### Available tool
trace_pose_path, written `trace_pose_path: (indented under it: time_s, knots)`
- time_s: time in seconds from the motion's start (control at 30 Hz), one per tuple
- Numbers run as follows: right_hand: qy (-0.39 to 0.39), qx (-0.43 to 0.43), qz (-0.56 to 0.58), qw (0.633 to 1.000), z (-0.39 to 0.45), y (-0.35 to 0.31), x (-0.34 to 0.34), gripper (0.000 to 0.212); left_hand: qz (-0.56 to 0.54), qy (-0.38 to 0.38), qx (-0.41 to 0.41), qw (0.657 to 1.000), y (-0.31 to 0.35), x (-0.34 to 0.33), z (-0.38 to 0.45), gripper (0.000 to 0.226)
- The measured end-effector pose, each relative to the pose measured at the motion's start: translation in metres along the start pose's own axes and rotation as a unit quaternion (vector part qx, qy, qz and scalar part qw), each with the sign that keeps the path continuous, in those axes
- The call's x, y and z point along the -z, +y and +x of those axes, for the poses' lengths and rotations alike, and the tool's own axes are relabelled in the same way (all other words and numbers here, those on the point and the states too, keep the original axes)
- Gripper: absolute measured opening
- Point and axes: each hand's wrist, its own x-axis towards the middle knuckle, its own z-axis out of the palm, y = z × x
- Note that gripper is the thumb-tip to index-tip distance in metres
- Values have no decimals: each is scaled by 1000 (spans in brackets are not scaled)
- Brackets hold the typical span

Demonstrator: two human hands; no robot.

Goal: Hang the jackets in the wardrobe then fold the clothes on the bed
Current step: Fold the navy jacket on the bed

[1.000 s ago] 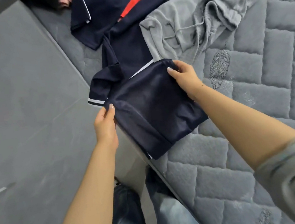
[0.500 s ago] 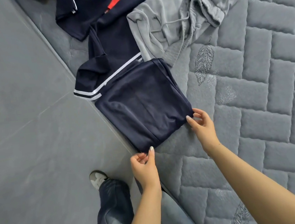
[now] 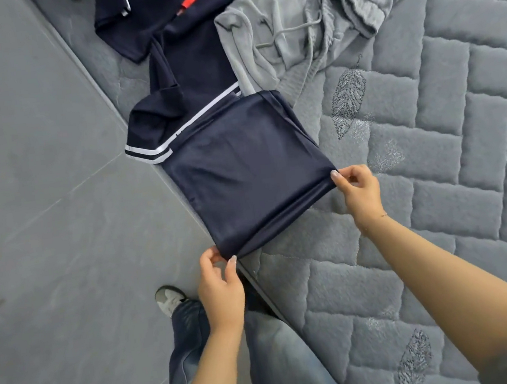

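Navy, smooth-knit fabric: a folded navy garment [image 3: 243, 167] lies at the left edge of a grey quilted bed [image 3: 436, 202], partly overhanging that edge above the grey floor [image 3: 39, 184].

Head view: the left hand [image 3: 220, 285] pinches the garment's near-left corner between thumb and fingers, at the bed's edge. The right hand [image 3: 360, 187] pinches the near-right corner the same way, farther in on the bed. Each grip is closed on cloth, one at each end of the near fold; the rest of the garment stretches away from both hands towards its white-striped sleeve [image 3: 149, 148]. Beyond lie a grey drawstring garment [image 3: 306, 28] and more navy cloth with a red stripe.

Judgement: to fold well, keep the near edge taut and level, lift both corners together, and lay them squarely onto the far edge.
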Motion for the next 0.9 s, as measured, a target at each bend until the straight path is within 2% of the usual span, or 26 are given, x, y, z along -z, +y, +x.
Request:
trace_pose_path:
  time_s: [0.07, 0.1, 0.17, 0.23, 0.27, 0.33, 0.43, 0.5, 0.57, 0.63, 0.67, 0.73, 0.8, 0.9]
  knots:
    - [-37, 15, -32, 999, 0, 0, 6, 21, 59, -37, -53, 996, -4, 13, 4, 12]
    - [-61, 13, -46, 997, 1, 1, 6, 17, 74, -65, -41, 994, -4, 16, 9, 11]
    - [-107, -4, -57, 993, 2, 2, 7, 11, 47, -139, 49, 988, 0, 19, 23, 25]
    - [-139, -9, -44, 989, 9, -5, 5, 31, -65, -185, 148, 969, 9, 20, 35, 50]
    - [-147, -4, -36, 988, 13, -13, 2, 36, -110, -175, 171, 963, 16, 18, 42, 58]
    - [-158, 20, -34, 987, 24, -31, -12, 37, -195, -128, 195, 953, 31, 12, 60, 59]
    - [-183, 5, -15, 983, 42, -57, -42, 38, -311, -77, 219, 922, 58, 2, 91, 38]
    - [-153, 15, 10, 988, 49, -72, -61, 23, -309, -49, 196, 929, 70, 0, 103, 19]
    - [-97, 86, 34, 991, 54, -82, -73, 9, -285, -24, 138, 948, 72, 3, 110, 13]
    - [-81, 127, 58, 987, 58, -90, -84, 13, -280, -10, 104, 954, 69, 9, 118, 17]
    - [-87, 126, 58, 987, 60, -94, -89, 13, -285, -10, 114, 952, 68, 11, 123, 22]
    - [-113, 89, 16, 989, 67, -98, -99, 8, -291, -31, 183, 938, 67, 10, 135, 36]
    - [-128, 43, -52, 990, 76, -100, -102, 27, -293, -60, 260, 918, 68, 7, 143, 51]
    - [-193, -17, -92, 977, 82, -105, -94, 47, -269, -123, 277, 914, 71, 8, 141, 59]
